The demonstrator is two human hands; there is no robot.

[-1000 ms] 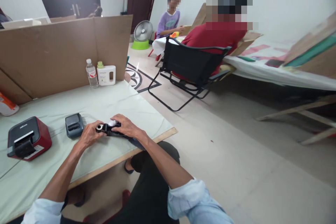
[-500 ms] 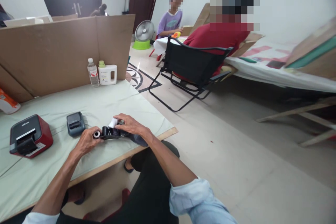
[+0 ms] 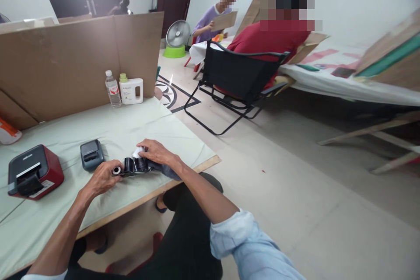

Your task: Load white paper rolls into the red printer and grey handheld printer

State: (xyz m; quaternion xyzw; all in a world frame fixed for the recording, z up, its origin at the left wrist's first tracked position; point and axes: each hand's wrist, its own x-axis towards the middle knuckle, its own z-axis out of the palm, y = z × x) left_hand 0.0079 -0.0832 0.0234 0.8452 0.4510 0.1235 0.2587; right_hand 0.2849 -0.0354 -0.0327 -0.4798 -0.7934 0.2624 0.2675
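A black cartridge-like part with rollers and a white spool end lies on the pale green table near its front edge. My left hand grips its left end at the white spool. My right hand rests on its right end, fingertips pressing a small white piece against it. A dark grey piece sticks out under my right wrist toward the table edge.
A small dark grey label printer sits just left of my hands, a red and black printer further left. A water bottle and white jug stand by the cardboard screen. Two people sit beyond a black folding chair.
The black part has turned so its dark rollers show. My right hand has slid a little toward me. The person in purple has lifted a cardboard piece.
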